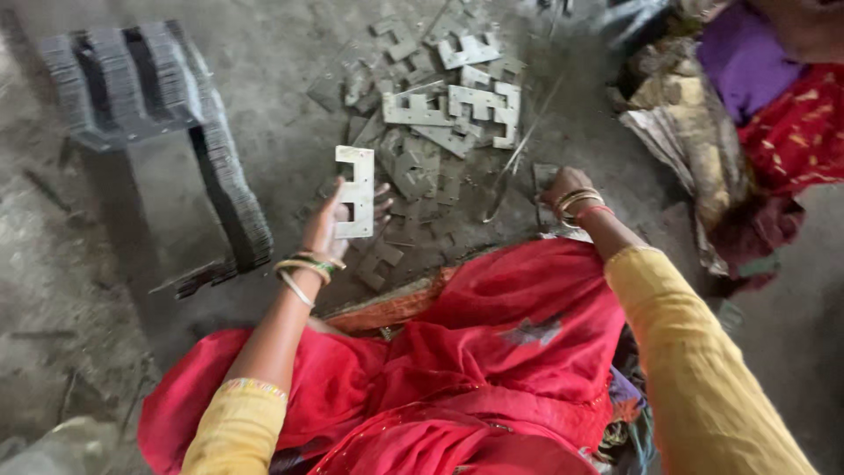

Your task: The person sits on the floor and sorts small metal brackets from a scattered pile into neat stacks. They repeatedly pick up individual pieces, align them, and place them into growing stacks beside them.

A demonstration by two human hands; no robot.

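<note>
Gripping E-shaped metal plate [355,192] upright, left hand [338,220]; right hand [563,189] grasping flat plate [547,180] on floor

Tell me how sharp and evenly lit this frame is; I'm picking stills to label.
Head view: soft overall, motion blur on the stacked plates and the frame edges; the plate in the left hand is the clearest; flat dim light, no glare; right hand slightly blurred.

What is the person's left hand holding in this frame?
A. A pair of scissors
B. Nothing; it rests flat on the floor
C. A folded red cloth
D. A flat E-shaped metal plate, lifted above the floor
D: the left hand grips a pale, flat E-shaped metal plate, raised upright above the scattered plates on the floor.
</note>
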